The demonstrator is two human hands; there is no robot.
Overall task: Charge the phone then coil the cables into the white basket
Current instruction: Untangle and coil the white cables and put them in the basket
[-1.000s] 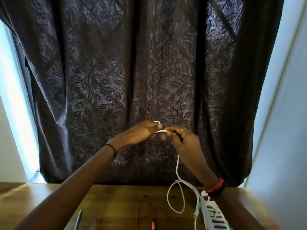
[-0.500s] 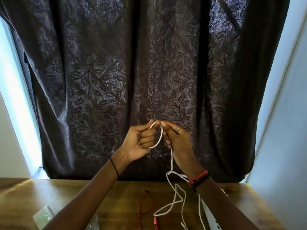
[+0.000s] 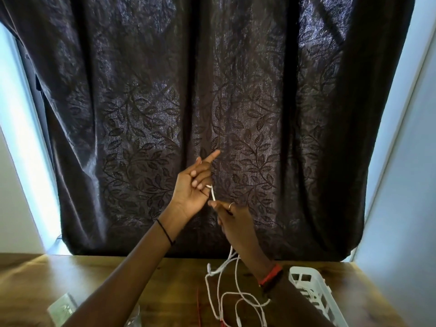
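Fingers of the left hand are partly curled toward the palm with the index finger pointing up and away, and a white cable passes by the curled ones, looped at the lowest of them; whether it is actually pinched there I cannot tell. Just below, the right hand has its thumb and forefinger pressed together on the same cable, which drops behind that hand and down to the table, where it lies in loose tangled loops between the two forearms. Both hands are raised in front of a dark leaf-patterned curtain. Beside the right wrist, at the table's right edge, stands the white basket, with some white cord showing inside it. Thin red cable lies on the table next to the white loops. Near the lower left corner a pale flat object rests on the wood, too blurred to name
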